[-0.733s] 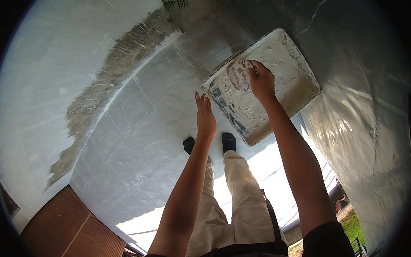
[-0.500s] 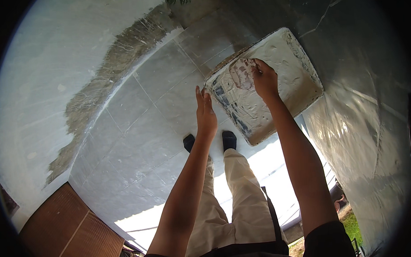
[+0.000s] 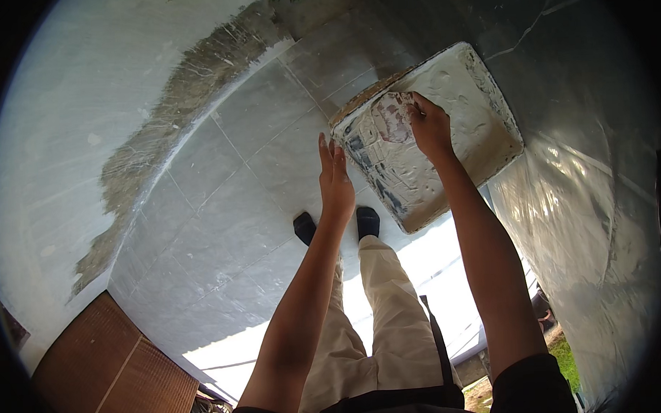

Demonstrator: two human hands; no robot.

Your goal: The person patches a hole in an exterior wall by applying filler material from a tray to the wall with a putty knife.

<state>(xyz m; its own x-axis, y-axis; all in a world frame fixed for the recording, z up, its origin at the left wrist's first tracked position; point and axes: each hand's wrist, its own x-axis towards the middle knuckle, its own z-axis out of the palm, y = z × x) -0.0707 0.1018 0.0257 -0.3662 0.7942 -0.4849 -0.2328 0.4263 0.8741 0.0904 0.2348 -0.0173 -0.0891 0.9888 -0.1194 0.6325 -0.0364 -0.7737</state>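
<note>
My right hand [image 3: 431,126] is closed on a flat, paste-smeared scraper [image 3: 394,117], brownish and white, whose exact shape is partly hidden by the coating. It is over the left part of a large rectangular tray [image 3: 481,173] filled with thick off-white paste [image 3: 450,93]. Dark streaks of the tray's bottom show through along its left side. My left hand [image 3: 335,181] is upright by the tray's left rim, fingers stretched out and holding nothing. Whether it touches the rim I cannot tell.
Grey floor tiles [image 3: 263,147] lie under my dark-shod feet [image 3: 367,221]. To the left rises a pale wall [image 3: 66,135] with a rough dark patch [image 3: 174,110] along its base. A brown ribbed panel [image 3: 110,367] leans at lower left; plastic sheeting [image 3: 572,242] covers the right.
The view has shifted slightly. My left hand is a little farther right and nearer the tray's rim; the right hand keeps the scraper in almost the same place over the paste.
</note>
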